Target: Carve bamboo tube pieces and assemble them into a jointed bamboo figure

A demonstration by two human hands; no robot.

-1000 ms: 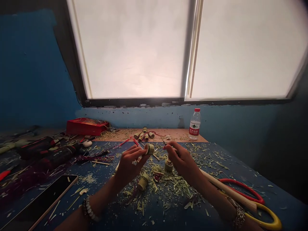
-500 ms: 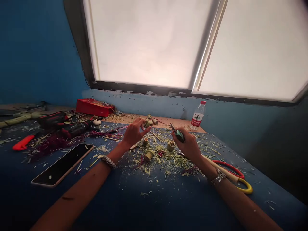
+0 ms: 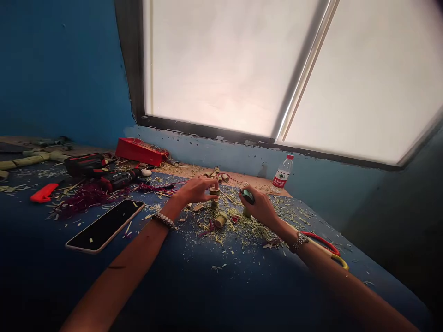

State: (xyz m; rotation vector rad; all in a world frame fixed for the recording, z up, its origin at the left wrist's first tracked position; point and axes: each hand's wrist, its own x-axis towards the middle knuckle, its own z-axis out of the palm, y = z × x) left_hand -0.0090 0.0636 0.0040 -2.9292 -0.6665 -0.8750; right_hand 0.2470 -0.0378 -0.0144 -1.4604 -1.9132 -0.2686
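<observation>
Bamboo ring [image 3: 214, 190] sits above mid-table [image 3: 194, 281], pinched in left hand [image 3: 200, 190], fingers part-curled; right hand [image 3: 260, 205] wraps green-handled tool [image 3: 248, 197]. Shavings [image 3: 256, 228] suggest carving well along; bamboo section [image 3: 220, 220] lies loose, nearer. Remaining work: can't tell.

We take this for a craft workshop: on our blue worktable [image 3: 214, 290], a cordless drill [image 3: 119, 180] lies just beyond the phone [image 3: 104, 228], a red tool handle [image 3: 44, 192] sits left of it, and pale shavings [image 3: 256, 227] and cut bamboo pieces [image 3: 220, 220] litter the surface to its right.
</observation>
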